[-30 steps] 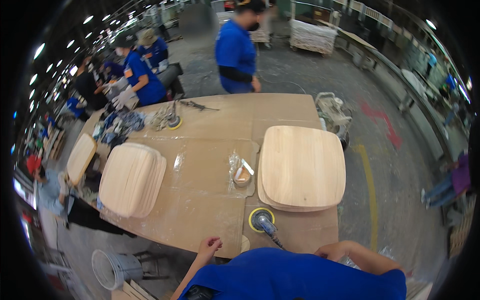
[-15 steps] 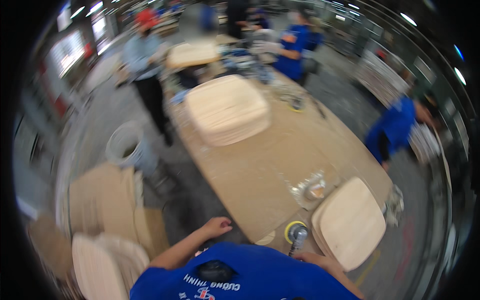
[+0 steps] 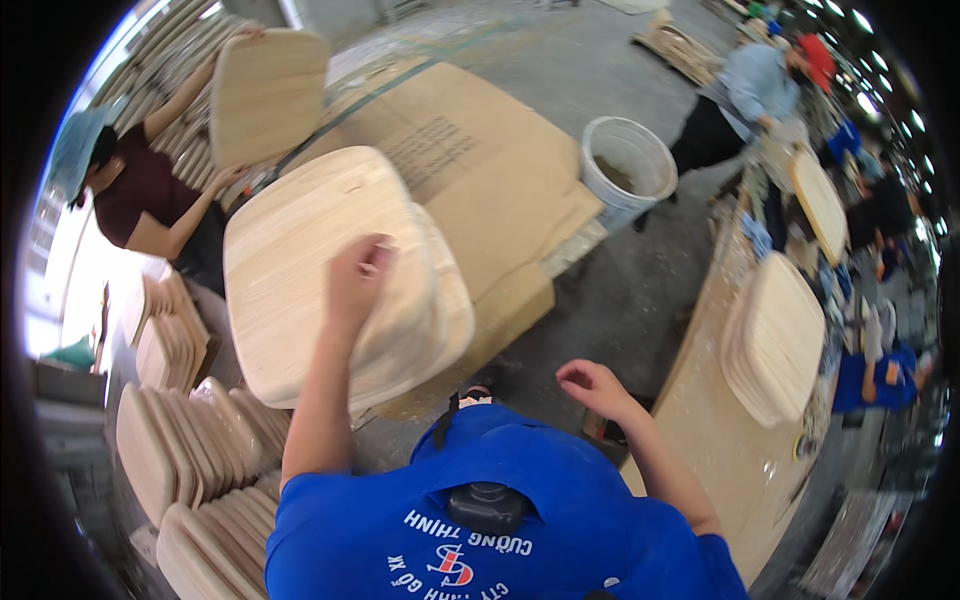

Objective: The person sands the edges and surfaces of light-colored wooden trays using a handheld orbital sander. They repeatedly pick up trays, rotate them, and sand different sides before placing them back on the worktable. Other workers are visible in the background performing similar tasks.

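My left hand (image 3: pixel 360 276) is over a stack of pale wooden seat panels (image 3: pixel 285 235) with rounded corners. Its fingers are curled in, with no object visible in them; whether it touches the top panel I cannot tell. In front of my body, to the right of that stack, my right hand (image 3: pixel 596 388) hangs in the air with loosely bent fingers and thumb apart, holding nothing. The panels lie stacked on flattened cardboard (image 3: pixel 460 130), their edges slightly out of line with one another.
More panels (image 3: pixel 165 445) stand in rows at lower left. A co-worker (image 3: pixel 150 195) at far left holds a panel (image 3: pixel 268 95) upright. A white bucket (image 3: pixel 628 165) stands beyond the cardboard. At right, a worktable (image 3: pixel 690 425) bears another panel stack (image 3: pixel 775 335); other people are behind it.
My view and body have turned left, from the worktable to the panels on cardboard. My right hand has left the area beside the sander; my left hand has come over the panel stack.
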The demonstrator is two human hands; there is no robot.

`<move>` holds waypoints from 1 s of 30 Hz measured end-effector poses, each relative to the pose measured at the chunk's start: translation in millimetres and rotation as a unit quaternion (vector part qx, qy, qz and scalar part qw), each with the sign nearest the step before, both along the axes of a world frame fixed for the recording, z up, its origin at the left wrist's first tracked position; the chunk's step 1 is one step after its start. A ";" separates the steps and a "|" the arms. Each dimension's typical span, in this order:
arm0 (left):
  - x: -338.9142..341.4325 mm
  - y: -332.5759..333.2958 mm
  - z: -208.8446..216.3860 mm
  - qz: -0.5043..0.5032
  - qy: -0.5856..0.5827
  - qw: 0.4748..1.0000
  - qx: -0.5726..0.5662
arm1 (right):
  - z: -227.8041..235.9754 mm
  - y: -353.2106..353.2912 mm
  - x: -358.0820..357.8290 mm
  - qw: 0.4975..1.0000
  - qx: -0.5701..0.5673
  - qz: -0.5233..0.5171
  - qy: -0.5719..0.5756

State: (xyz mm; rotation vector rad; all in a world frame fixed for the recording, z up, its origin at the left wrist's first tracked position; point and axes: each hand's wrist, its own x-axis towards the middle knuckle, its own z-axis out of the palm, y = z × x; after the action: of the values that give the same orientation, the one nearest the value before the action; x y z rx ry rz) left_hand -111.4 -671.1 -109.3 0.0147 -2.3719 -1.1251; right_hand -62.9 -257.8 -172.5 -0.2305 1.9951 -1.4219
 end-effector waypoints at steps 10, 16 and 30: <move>123.5 -206.6 -44.3 0.447 -0.317 0.830 -0.104 | -15.5 -253.8 -157.2 0.995 -0.043 0.032 -0.085; 109.0 -182.3 -37.1 0.465 -0.284 0.832 -0.102 | -22.7 -256.5 -164.2 0.999 -0.020 0.047 0.004; -50.2 -147.6 6.8 0.283 -0.319 0.903 -0.047 | -72.9 -128.8 -134.7 0.955 -0.143 0.027 -0.259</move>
State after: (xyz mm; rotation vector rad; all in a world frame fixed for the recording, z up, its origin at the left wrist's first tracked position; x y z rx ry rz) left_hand -161.6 -818.7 -102.5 1.1221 -2.6744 -0.7786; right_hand -197.6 -386.6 -245.3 -0.0277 1.3502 -1.5423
